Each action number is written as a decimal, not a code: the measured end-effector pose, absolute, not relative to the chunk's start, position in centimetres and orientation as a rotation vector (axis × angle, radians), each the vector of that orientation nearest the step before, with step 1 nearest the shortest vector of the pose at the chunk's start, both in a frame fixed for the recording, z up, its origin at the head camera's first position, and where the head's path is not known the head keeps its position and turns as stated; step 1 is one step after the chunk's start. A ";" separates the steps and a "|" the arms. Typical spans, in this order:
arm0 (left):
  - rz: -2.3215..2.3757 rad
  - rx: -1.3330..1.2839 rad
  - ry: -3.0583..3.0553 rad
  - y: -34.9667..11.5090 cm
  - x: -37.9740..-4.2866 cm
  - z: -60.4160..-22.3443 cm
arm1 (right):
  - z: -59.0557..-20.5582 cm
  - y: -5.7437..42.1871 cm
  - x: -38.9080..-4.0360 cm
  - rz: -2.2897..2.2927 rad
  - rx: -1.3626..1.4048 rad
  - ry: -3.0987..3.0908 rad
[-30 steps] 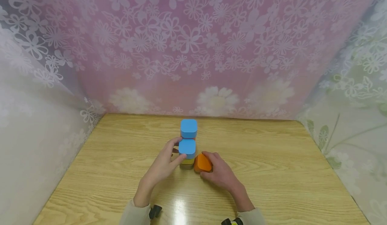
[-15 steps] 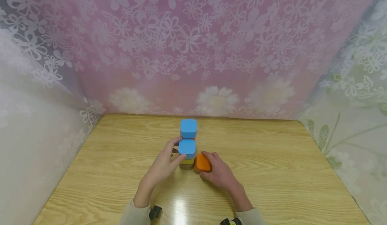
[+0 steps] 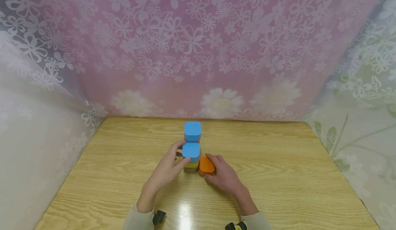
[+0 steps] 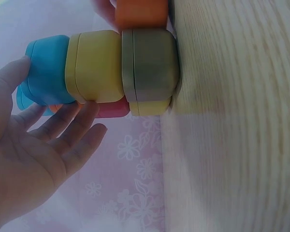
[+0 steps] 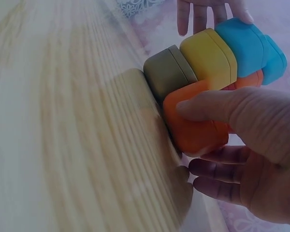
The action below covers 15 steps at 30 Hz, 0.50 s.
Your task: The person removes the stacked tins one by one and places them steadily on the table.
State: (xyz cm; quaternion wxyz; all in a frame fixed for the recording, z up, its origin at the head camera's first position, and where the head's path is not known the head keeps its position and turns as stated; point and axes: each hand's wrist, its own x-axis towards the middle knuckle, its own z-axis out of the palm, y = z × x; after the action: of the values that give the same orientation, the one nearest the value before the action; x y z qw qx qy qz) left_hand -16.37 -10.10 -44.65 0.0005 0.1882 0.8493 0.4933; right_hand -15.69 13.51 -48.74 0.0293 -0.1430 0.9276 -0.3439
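Observation:
A front stack has an olive box [image 4: 152, 65] at the bottom, a yellow box [image 4: 94, 65] in the middle and a blue box [image 3: 190, 150] on top, all rounded with seams near the top. My left hand [image 3: 167, 166] holds that blue box between thumb and fingers, some fingers lying along the yellow one. Right of the olive box, an orange box [image 3: 206, 165] is down at the table. Thumb and fingers of my right hand [image 3: 227, 176] grip it from the right. In the right wrist view it sits against the olive box's side.
Close behind stands another stack, topped by a second blue box [image 3: 192, 129]; red, orange and yellow parts show below it, mostly hidden. The wooden table [image 3: 278, 161] ends at a pink floral curtain [image 3: 198, 51] behind, with pale curtains at both sides.
The orange box has turned slightly in my right hand and shifted a touch left, its top now looking squarer. My left hand and both stacks hold almost still.

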 end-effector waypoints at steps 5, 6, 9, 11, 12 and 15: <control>1.552 0.620 2.667 -10.2 -16.4 -44.7 | -48.8 13.3 -15.8 -1.070 -0.440 2.865; 1.551 0.624 2.665 -10.2 -16.5 -44.8 | -48.9 13.3 -15.8 -1.071 -0.441 2.867; 1.547 0.629 2.661 -10.2 -16.5 -44.8 | -48.9 13.2 -15.9 -1.072 -0.431 2.870; 1.543 0.624 2.657 -10.2 -16.5 -44.8 | -49.0 13.2 -15.9 -1.064 -0.436 2.881; 1.543 0.621 2.654 -10.3 -16.5 -44.8 | -49.0 13.2 -15.9 -1.067 -0.430 2.883; 1.541 0.617 2.656 -10.3 -16.5 -44.8 | -49.1 13.2 -16.0 -1.063 -0.434 2.901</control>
State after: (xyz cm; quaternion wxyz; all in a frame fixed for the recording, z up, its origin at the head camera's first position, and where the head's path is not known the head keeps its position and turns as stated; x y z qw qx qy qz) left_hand -16.51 -10.30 -44.85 0.0050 0.1969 0.8481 0.4919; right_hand -15.96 13.20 -49.12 0.0110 -0.1391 0.9297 -0.3407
